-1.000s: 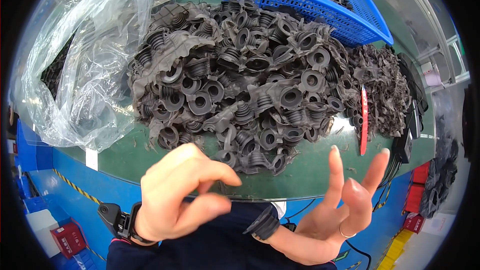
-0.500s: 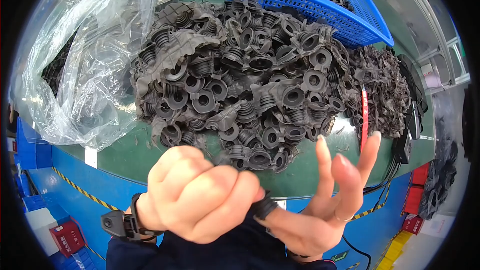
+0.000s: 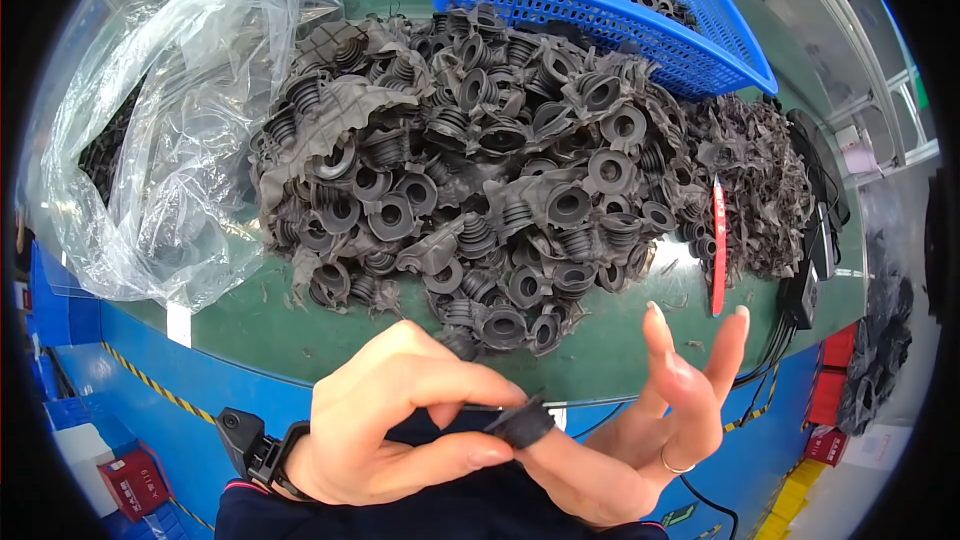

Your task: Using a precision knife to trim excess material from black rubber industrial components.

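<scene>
Between my hands, at the table's near edge, is a small black rubber bellows [image 3: 522, 426]. The thumb and fingertips of my left hand [image 3: 395, 425] pinch its rim from the left. My right hand [image 3: 625, 445] holds it from the right, a finger seemingly pushed into its end, with the other fingers raised and spread. How deep that finger sits is hidden. Beyond my hands lies a large heap of similar ribbed rubber bellows [image 3: 478, 240], many joined by thin dark flaps of sheet.
A blue perforated basket [image 3: 600, 2] with black rubber parts stands at the back. To the left lies a clear plastic bag [image 3: 190, 140]. On the right are torn rubber scraps [image 3: 755, 165], a red pen-like tool [image 3: 718, 250] and a black box with cables [image 3: 800, 295] on the green tabletop [image 3: 630, 350].
My left hand has opened from a closed fist into a thumb-and-finger pinch on the bellows' rim. My right hand keeps its hold, shifted slightly.
</scene>
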`<action>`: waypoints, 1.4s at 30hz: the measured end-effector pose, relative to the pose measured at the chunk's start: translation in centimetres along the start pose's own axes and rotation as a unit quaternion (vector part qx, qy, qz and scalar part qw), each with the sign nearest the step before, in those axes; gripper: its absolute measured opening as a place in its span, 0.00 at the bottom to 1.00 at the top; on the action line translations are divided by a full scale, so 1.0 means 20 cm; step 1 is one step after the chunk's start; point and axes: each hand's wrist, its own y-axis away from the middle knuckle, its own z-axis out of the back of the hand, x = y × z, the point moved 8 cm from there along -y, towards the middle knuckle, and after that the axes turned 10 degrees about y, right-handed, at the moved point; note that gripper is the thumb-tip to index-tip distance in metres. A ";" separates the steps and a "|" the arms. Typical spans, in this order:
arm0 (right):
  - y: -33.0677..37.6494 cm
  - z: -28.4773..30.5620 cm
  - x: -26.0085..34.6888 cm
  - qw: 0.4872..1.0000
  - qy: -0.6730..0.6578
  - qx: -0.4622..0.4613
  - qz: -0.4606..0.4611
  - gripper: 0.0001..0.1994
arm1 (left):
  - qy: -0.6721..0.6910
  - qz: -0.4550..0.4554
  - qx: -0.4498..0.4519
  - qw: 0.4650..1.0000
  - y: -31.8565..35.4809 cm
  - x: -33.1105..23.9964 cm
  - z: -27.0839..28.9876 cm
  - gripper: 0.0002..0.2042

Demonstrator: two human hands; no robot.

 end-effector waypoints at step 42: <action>-0.03 -0.08 -0.03 0.978 -0.067 0.195 -0.044 0.08 | -0.017 -0.077 0.188 0.979 0.00 -0.02 -0.07 0.12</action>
